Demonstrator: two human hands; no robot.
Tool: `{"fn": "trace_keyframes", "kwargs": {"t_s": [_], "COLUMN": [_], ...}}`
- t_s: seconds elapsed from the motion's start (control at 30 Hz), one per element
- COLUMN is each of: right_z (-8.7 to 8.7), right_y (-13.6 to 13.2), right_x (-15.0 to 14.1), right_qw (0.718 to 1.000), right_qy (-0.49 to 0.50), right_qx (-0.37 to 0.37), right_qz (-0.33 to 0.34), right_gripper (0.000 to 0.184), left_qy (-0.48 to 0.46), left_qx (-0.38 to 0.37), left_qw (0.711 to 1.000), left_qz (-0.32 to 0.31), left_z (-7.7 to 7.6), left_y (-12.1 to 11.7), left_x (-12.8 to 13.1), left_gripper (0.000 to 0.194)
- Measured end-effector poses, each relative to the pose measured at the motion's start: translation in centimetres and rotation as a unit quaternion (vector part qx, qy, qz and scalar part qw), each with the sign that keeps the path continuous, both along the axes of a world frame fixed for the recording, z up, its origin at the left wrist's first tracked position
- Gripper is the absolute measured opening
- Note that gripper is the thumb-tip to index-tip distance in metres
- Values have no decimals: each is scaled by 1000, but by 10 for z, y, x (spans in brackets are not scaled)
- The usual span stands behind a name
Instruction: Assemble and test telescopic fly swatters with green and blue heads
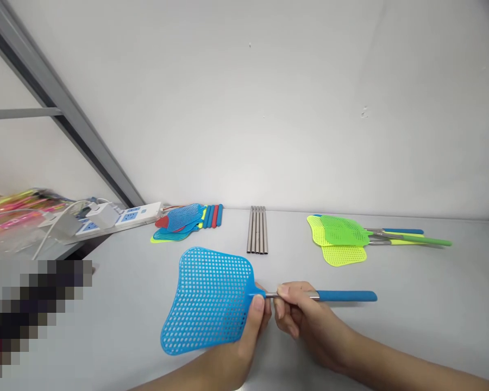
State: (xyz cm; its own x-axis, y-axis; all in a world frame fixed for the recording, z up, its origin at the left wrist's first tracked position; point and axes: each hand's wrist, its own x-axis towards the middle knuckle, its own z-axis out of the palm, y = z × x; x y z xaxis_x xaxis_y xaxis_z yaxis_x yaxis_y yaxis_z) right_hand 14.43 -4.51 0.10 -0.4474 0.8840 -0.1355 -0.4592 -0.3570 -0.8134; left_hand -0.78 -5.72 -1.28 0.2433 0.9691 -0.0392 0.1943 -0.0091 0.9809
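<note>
A blue fly swatter (212,298) lies across my two hands, its perforated head to the left and its blue grip to the right. My left hand (253,320) pinches the neck where the head meets the metal rod, thumb on top. Just to the right, my right hand (303,307) is closed on the metal rod near the blue grip. Beyond the hands, several metal tubes (257,231) lie side by side. At the right, green and yellow fly swatters (346,233) with rods and grips lie in an overlapping pile.
Back left on the grey table (126,315) are stacked swatter heads (183,220) and a row of coloured grips (212,216). A white power strip (136,217) with plugs and cables sits at the left, near plastic-wrapped colourful items (16,212). A white wall (269,108) rises behind.
</note>
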Motion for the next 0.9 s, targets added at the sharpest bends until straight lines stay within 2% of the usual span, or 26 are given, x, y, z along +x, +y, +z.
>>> {"fn": "trace_keyframes", "kwargs": {"t_s": [0.1,0.17,0.27,0.33,0.4,0.47,0.53,0.6,0.7,0.83,0.9], "right_z": [6,10,15,16,16,16,16,16,16,11,8], "right_y": [-5,-8,-10,-10,-11,-11,-11,-11,-10,-8,-7], "right_x": [-1,-1,-2,-2,-3,-4,-5,-5,-5,-4,-4], "right_qw": [997,993,989,987,985,980,969,958,952,947,950], "right_qy": [21,39,51,58,69,83,102,121,132,150,147], "right_qx": [-72,-113,-138,-146,-155,-176,-211,-240,-258,-272,-266], "right_qz": [-5,4,14,21,24,41,71,95,96,84,78], "right_gripper": [36,36,33,33,34,36,35,31,28,24,24], "left_qy": [65,101,125,141,170,205,218,182,142,55,4], "left_qx": [9,32,72,70,72,102,134,127,77,3,-23], "left_qw": [997,994,989,986,982,973,966,975,987,998,1000], "left_qz": [-36,-37,-34,-52,-35,13,25,9,24,-1,10], "left_z": [8,9,11,12,15,20,26,29,28,16,9], "left_y": [-1,-3,-5,-5,-6,-7,-7,-6,-2,4,6], "left_x": [1,2,2,3,4,7,10,12,13,13,14], "left_gripper": [40,41,43,43,40,33,28,33,37,39,39]}}
